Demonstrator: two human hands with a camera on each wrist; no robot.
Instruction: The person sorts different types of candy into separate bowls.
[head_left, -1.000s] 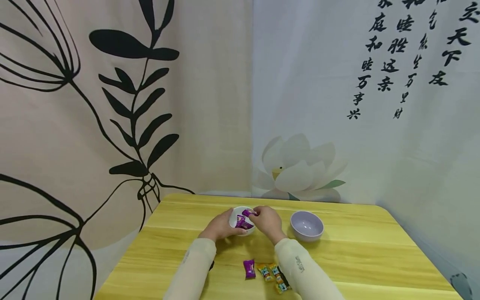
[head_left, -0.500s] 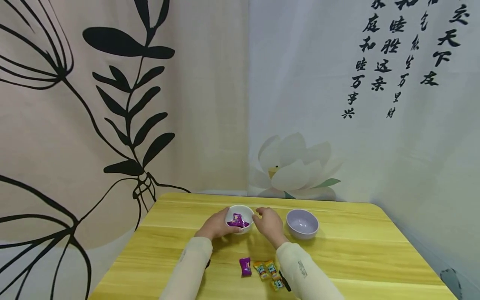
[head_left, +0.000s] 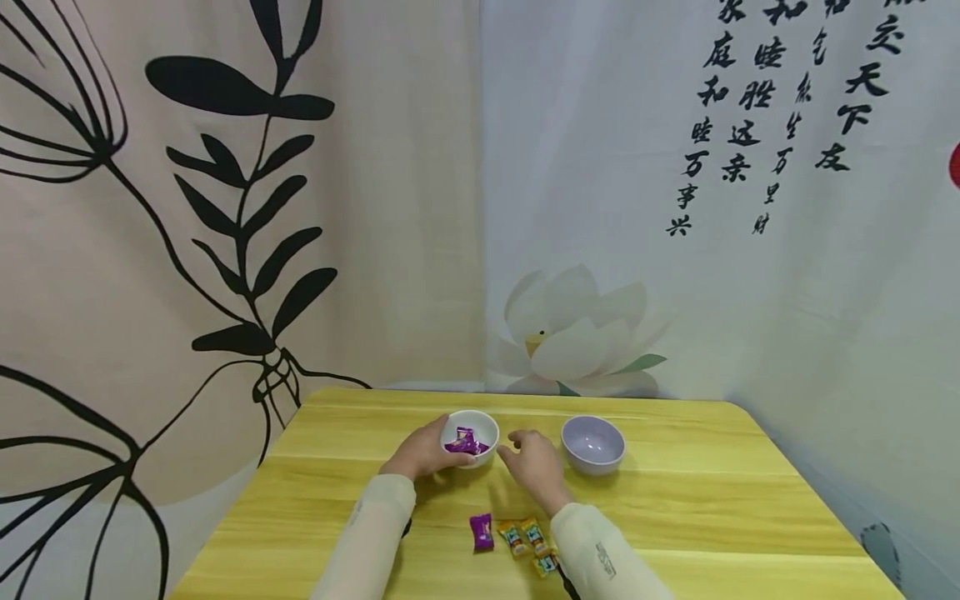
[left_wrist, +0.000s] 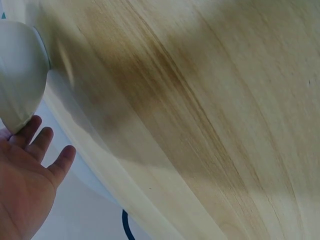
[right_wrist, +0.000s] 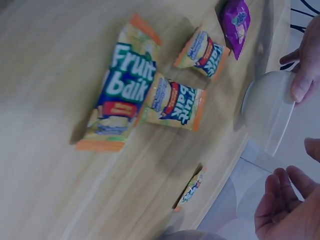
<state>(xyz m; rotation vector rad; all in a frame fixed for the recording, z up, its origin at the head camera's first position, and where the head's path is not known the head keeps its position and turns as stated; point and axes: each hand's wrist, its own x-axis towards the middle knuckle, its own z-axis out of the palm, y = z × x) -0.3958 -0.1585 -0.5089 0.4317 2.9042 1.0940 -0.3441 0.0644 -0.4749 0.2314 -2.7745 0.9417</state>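
My left hand (head_left: 423, 450) holds a small white bowl (head_left: 487, 426) by its side, thumb at the near rim; purple wrapped candies (head_left: 463, 440) lie inside. In the left wrist view my fingers touch the underside of the white bowl (left_wrist: 21, 70). Beside the bowl's right side is my right hand (head_left: 537, 468), holding nothing, its fingers loosely bent and apart from the bowl, as the right wrist view also shows. Nearer me lie one purple candy (head_left: 482, 532) and several yellow-orange candies (head_left: 535, 536), printed like "Fruit balk" in the right wrist view.
A lavender bowl (head_left: 592, 443) stands to the right of my right hand. One more yellow-orange candy (right_wrist: 191, 189) lies apart from the others in the right wrist view. The wooden table (head_left: 735, 517) ends at a printed curtain (head_left: 420, 250) behind.
A purple candy pinched in my right hand dropped into the white bowl. The right hand then drew back slightly from the rim with its fingers loosened. The left hand kept its hold.
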